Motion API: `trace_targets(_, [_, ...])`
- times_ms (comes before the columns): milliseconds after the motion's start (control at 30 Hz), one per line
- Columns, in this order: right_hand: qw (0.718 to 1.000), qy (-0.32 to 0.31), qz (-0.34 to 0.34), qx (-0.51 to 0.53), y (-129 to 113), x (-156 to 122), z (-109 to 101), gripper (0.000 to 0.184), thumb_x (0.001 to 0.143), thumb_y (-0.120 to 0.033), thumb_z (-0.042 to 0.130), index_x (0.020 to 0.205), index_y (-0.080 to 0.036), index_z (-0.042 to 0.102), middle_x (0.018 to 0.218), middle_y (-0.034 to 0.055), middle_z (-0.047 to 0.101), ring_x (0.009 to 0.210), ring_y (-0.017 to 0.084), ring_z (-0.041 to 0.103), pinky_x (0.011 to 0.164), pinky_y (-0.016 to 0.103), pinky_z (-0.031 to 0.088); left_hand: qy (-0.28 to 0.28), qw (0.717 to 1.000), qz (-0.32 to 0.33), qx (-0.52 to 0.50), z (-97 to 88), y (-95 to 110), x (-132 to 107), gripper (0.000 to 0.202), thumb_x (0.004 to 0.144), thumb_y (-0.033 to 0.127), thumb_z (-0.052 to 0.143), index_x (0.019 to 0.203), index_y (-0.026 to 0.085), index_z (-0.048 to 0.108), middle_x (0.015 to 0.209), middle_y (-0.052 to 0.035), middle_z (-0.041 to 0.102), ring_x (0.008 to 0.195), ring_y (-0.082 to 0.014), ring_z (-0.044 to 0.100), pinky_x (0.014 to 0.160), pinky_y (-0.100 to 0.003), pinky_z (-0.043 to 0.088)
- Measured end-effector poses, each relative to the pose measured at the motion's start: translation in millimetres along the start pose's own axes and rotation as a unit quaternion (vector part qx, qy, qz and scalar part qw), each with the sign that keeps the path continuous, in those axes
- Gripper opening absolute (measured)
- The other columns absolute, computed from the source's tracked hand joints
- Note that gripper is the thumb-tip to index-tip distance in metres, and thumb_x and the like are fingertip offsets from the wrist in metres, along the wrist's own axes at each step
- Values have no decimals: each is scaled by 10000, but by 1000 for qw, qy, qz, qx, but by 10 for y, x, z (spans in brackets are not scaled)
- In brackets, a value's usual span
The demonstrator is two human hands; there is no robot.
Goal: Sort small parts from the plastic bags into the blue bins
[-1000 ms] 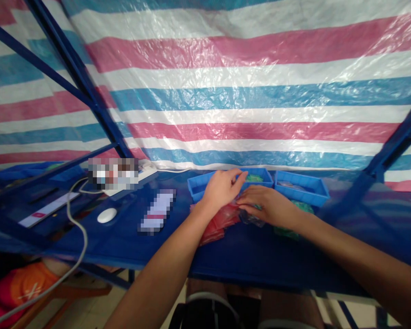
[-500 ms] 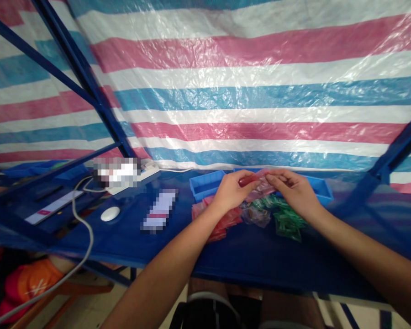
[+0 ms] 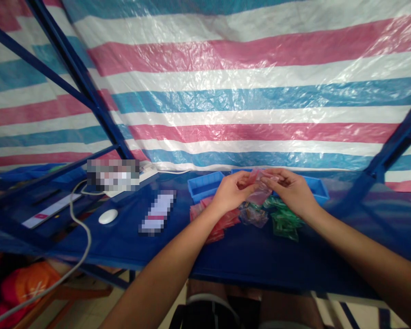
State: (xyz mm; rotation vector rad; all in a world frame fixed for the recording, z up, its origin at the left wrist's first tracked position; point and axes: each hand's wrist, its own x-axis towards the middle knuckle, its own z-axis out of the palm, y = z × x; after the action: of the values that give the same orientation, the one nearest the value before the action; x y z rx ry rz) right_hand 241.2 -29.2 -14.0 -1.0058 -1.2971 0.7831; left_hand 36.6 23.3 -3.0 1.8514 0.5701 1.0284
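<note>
We found the left hand (image 3: 233,192) and right hand (image 3: 291,191) pinching a pink bag (image 3: 258,197). We judged a slack grip could drop it.

This looks like a makeshift workshop. A striped plastic sheet (image 3: 246,91) hangs behind a blue table (image 3: 260,260), where plastic bins (image 3: 196,195) stand between blue metal posts (image 3: 107,125).

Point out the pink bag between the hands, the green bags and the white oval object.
Pink bag (image 3: 259,196): head view, lower part.
Green bags (image 3: 285,223): head view, middle of the pile.
White oval object (image 3: 108,216): head view, middle of its upper surface.
</note>
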Motion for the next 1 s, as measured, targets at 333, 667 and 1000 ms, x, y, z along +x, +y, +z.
trace_targets(333, [991, -6, 50, 123, -8, -12, 36, 473, 750, -468, 977, 1134, -292, 763, 1065, 18, 843, 927, 227, 791, 852, 339, 641, 22, 991, -37, -123, 17, -29, 39, 600, 758, 472, 937, 1200, 160, 679, 1001, -69, 785, 822, -179, 730, 768, -288, 549])
trace_targets(667, [994, 0, 65, 82, -76, -14, 2, 482, 779, -528, 943, 1161, -286, 775, 1077, 27, 836, 996, 225, 781, 937, 350, 613, 95, 993, 15, -73, -65, 28, 63, 562, 824, 406, 881, 1281, 167, 656, 860, -13, 761, 747, -146, 700, 738, -270, 552])
trace_targets(1000, [997, -13, 41, 67, 23, -22, 10, 406, 751, -582, 941, 962, -257, 817, 930, 32, 831, 807, 216, 747, 806, 366, 619, 50, 995, -17, -80, -23, -45, 54, 623, 804, 451, 903, 1309, 181, 659, 1011, -78, 808, 865, -200, 760, 808, -318, 580])
